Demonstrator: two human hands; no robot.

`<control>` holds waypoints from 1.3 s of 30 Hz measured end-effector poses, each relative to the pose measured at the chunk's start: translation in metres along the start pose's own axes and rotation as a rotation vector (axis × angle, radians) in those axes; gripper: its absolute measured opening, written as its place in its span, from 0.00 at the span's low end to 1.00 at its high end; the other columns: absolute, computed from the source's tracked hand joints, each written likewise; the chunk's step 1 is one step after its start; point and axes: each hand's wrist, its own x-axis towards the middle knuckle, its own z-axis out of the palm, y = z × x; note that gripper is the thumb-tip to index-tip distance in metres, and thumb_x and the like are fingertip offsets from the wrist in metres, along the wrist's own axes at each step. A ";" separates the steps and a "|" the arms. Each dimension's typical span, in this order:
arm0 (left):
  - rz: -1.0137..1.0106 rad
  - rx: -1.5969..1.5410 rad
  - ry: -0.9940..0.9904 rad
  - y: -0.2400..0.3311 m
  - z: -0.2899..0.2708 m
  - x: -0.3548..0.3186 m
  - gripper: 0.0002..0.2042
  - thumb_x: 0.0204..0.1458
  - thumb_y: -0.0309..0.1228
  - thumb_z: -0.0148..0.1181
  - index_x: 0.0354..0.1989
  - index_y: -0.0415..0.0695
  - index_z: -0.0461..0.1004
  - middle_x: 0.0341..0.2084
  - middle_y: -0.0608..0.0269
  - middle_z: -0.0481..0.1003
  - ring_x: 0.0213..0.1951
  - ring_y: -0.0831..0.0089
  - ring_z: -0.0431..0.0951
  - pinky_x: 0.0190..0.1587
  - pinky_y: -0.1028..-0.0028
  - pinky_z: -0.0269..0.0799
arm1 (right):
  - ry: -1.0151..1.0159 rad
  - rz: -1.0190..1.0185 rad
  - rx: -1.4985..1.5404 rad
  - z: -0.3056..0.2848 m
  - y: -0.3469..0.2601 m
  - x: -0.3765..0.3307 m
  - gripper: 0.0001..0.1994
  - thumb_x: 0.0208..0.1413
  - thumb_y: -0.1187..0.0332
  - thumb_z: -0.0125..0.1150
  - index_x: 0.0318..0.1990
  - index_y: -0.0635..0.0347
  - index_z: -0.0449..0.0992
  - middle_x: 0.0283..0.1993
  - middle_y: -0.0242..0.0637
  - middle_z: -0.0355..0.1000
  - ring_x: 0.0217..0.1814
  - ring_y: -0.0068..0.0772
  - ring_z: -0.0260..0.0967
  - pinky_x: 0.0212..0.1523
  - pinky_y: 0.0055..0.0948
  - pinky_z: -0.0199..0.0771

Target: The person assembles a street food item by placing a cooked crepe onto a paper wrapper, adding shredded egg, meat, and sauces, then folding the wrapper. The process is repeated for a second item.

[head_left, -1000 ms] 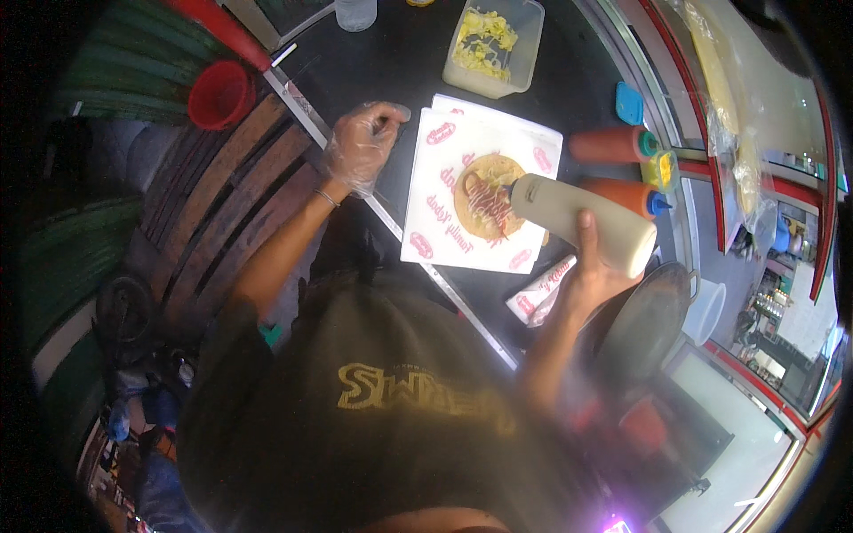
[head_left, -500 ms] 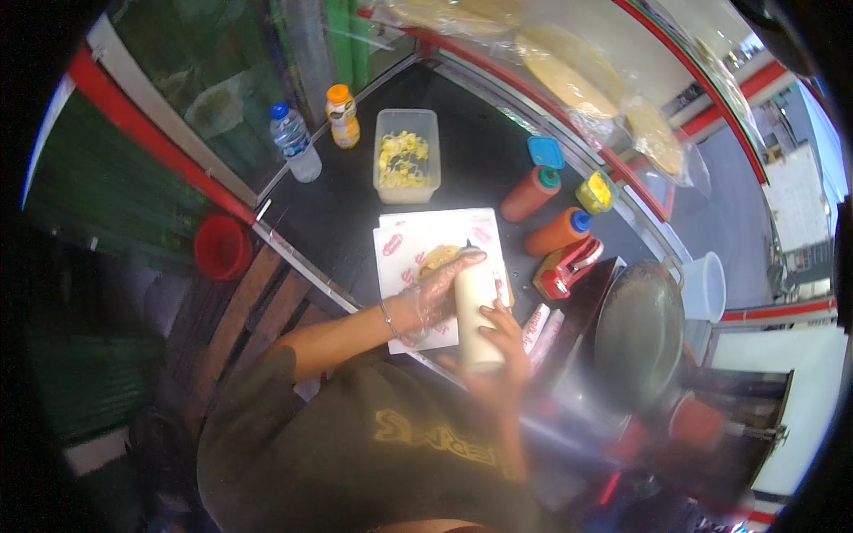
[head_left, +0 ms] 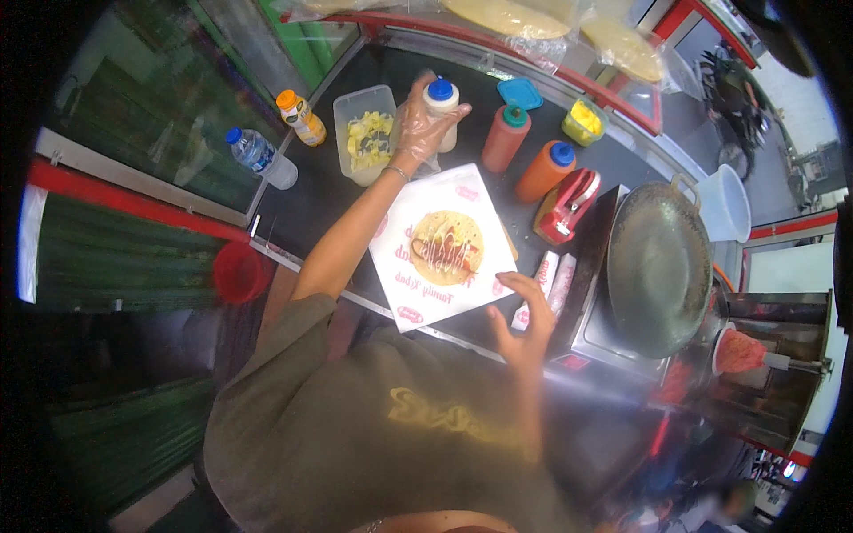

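A round flatbread (head_left: 446,244) streaked with white and brown sauce lies on a white printed paper sheet (head_left: 410,289) on the black counter. My left hand (head_left: 410,131), in a clear plastic glove, is stretched to the back of the counter. It grips a white squeeze bottle with a blue cap (head_left: 442,99), held upright beside the other bottles. My right hand (head_left: 524,322) hovers with fingers spread just off the paper's right corner and holds nothing.
A clear tub of yellow chopped filling (head_left: 366,138) stands left of the bottle. Two orange squeeze bottles (head_left: 505,138) (head_left: 544,171), a red dispenser (head_left: 569,204) and a round dark griddle (head_left: 662,266) are to the right. A water bottle (head_left: 258,153) and a red bucket (head_left: 240,271) are at the left.
The white bottle was over the flatbread, first in my right hand, then in both. Now my left hand has taken it to the back of the counter and my right hand has let go.
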 end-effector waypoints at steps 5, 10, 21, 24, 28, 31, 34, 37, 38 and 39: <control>0.180 0.029 -0.118 0.014 -0.059 -0.058 0.29 0.65 0.37 0.73 0.73 0.41 0.74 0.65 0.40 0.80 0.65 0.41 0.81 0.71 0.52 0.76 | 0.060 0.085 -0.002 0.002 0.021 0.008 0.16 0.61 0.76 0.77 0.56 0.65 0.85 0.56 0.48 0.87 0.61 0.46 0.85 0.66 0.43 0.80; -0.175 0.578 -0.690 0.008 -0.135 -0.146 0.19 0.74 0.40 0.58 0.67 0.45 0.81 0.54 0.42 0.84 0.59 0.41 0.82 0.64 0.48 0.76 | 0.034 0.339 -0.015 0.012 0.046 0.012 0.11 0.72 0.74 0.68 0.58 0.65 0.83 0.52 0.44 0.88 0.57 0.35 0.86 0.64 0.40 0.81; -0.658 0.072 -0.742 0.010 -0.127 -0.177 0.19 0.75 0.38 0.60 0.64 0.39 0.85 0.61 0.45 0.84 0.60 0.56 0.85 0.63 0.61 0.80 | -0.154 0.560 -0.034 0.037 0.070 0.032 0.16 0.77 0.70 0.60 0.67 0.62 0.78 0.55 0.56 0.88 0.54 0.52 0.89 0.52 0.40 0.83; -0.635 0.078 -0.756 0.011 -0.122 -0.180 0.16 0.75 0.33 0.63 0.63 0.39 0.86 0.63 0.47 0.84 0.61 0.60 0.84 0.65 0.64 0.80 | -0.157 0.518 -0.080 0.038 0.070 0.032 0.17 0.77 0.69 0.61 0.68 0.61 0.77 0.54 0.56 0.89 0.53 0.52 0.90 0.51 0.41 0.83; -0.315 0.244 -0.799 0.007 -0.120 -0.185 0.14 0.71 0.27 0.65 0.61 0.42 0.87 0.59 0.49 0.85 0.62 0.56 0.84 0.68 0.62 0.78 | -0.152 0.469 -0.079 0.038 0.070 0.031 0.18 0.75 0.68 0.63 0.68 0.61 0.78 0.53 0.54 0.89 0.54 0.51 0.90 0.51 0.41 0.84; -0.022 0.095 -0.740 -0.002 -0.120 -0.183 0.12 0.71 0.32 0.61 0.56 0.47 0.87 0.51 0.54 0.86 0.54 0.51 0.86 0.62 0.58 0.79 | -0.159 0.525 -0.071 0.037 0.071 0.032 0.18 0.75 0.67 0.65 0.68 0.61 0.78 0.54 0.53 0.89 0.55 0.51 0.90 0.52 0.41 0.85; -0.036 0.255 -0.918 -0.015 -0.125 -0.176 0.12 0.70 0.32 0.62 0.57 0.52 0.87 0.55 0.58 0.83 0.56 0.54 0.85 0.63 0.59 0.79 | -0.143 0.505 -0.080 0.038 0.073 0.032 0.18 0.75 0.67 0.65 0.67 0.62 0.78 0.53 0.53 0.89 0.54 0.51 0.90 0.52 0.41 0.85; -0.078 0.149 -0.951 -0.025 -0.130 -0.168 0.11 0.69 0.35 0.63 0.55 0.54 0.88 0.56 0.62 0.81 0.59 0.56 0.83 0.63 0.60 0.79 | -0.155 0.506 -0.075 0.038 0.073 0.034 0.17 0.74 0.67 0.65 0.66 0.62 0.79 0.53 0.54 0.89 0.53 0.52 0.90 0.52 0.42 0.85; -0.072 0.086 -0.945 -0.028 -0.129 -0.166 0.11 0.69 0.36 0.64 0.55 0.54 0.88 0.56 0.63 0.81 0.58 0.56 0.83 0.63 0.60 0.79 | -0.159 0.492 -0.082 0.037 0.073 0.035 0.17 0.74 0.67 0.65 0.66 0.62 0.79 0.53 0.54 0.89 0.53 0.53 0.90 0.51 0.42 0.85; -0.063 0.116 -0.975 -0.031 -0.128 -0.164 0.12 0.68 0.35 0.65 0.56 0.53 0.88 0.57 0.61 0.81 0.60 0.58 0.83 0.63 0.60 0.79 | -0.167 0.489 -0.090 0.036 0.073 0.036 0.17 0.74 0.67 0.65 0.65 0.62 0.79 0.52 0.54 0.89 0.52 0.54 0.90 0.51 0.42 0.85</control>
